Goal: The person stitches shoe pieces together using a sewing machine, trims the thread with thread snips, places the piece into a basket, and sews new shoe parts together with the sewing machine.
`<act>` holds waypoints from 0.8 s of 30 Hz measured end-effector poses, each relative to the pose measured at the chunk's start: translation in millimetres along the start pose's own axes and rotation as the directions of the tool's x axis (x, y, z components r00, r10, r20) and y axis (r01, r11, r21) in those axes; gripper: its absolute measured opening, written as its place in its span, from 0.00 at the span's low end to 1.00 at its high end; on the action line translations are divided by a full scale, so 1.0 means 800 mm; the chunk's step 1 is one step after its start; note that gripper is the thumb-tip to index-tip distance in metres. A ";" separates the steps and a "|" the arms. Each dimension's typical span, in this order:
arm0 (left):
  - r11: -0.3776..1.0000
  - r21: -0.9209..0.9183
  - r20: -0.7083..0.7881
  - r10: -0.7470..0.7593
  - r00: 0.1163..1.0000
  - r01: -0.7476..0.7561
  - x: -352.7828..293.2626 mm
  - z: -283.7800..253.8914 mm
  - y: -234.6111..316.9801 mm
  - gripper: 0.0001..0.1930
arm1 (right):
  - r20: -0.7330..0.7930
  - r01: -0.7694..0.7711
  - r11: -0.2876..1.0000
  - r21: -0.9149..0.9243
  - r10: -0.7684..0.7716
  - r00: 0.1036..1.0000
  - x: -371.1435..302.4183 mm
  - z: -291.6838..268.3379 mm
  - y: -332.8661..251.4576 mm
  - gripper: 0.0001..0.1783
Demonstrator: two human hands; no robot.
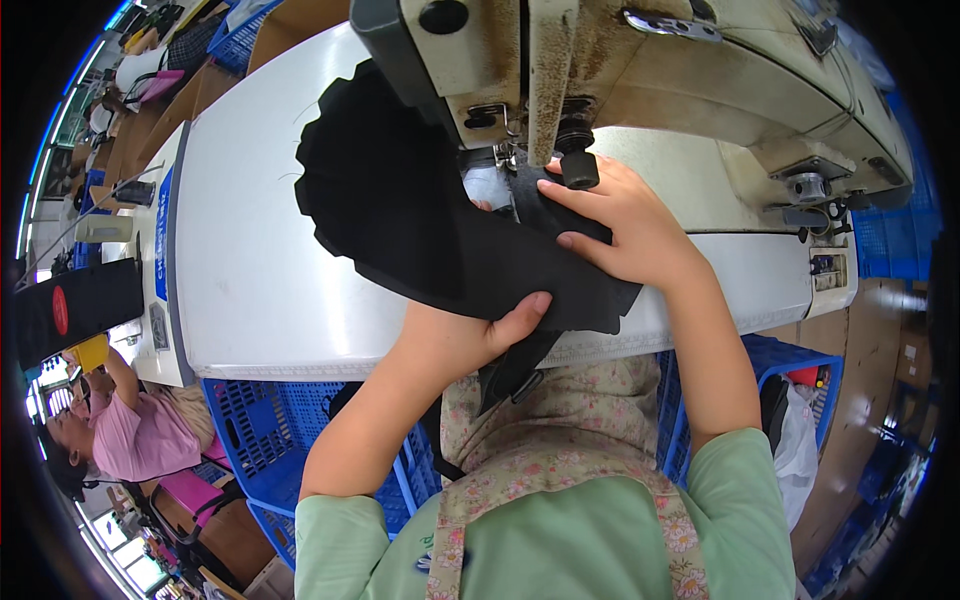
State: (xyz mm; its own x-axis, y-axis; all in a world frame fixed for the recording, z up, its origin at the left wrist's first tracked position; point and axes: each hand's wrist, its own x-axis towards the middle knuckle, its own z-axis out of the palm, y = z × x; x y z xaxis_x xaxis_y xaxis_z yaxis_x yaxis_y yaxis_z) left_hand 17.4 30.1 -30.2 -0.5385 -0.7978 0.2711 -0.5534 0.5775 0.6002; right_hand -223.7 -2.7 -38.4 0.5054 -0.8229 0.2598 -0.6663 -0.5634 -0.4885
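Note:
A large black piece of fabric (390, 200) with a scalloped, notched outer edge curves across the sewing machine's white bed. Its inner part reaches the presser foot (505, 156) of the sewing machine (720, 85). My left hand (470, 330) is closed on the near side of the fabric, thumb on top and the other fingers mostly hidden beneath; a fingertip shows near the foot. My right hand (615, 215) lies over a dark strip of the fabric just right of the foot, its fingers spread and pressing down. The needle itself is hard to make out.
The white table (250, 250) has a ruler strip along its front edge. Blue plastic crates (270, 430) stand below at left and right, the right one holding a white bag (795, 440). A person in a pink shirt (150, 430) works at far left beside another machine (75, 310).

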 end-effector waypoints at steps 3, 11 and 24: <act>0.996 -0.075 -0.029 -0.045 0.999 0.043 0.001 0.000 0.001 0.30 | 0.000 -0.014 1.000 -0.021 0.014 1.000 0.000 0.002 0.000 0.25; 0.986 -0.031 0.049 -0.161 0.986 0.163 -0.010 0.003 0.030 0.26 | -0.009 -0.053 0.991 0.121 0.054 0.998 -0.010 0.000 0.006 0.22; 0.988 -0.010 -0.047 -0.154 0.987 0.154 -0.017 0.012 0.028 0.27 | -0.068 -0.041 0.999 -0.003 0.041 0.997 -0.013 0.004 -0.004 0.19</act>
State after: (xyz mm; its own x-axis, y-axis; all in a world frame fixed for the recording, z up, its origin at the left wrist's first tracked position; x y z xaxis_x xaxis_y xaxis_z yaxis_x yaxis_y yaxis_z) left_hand 5.9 55.5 -27.5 -0.4159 -0.8847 0.2106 -0.6235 0.4460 0.6421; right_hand -224.9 7.6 -42.6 0.4397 -0.8482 0.2954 -0.6883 -0.5295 -0.4958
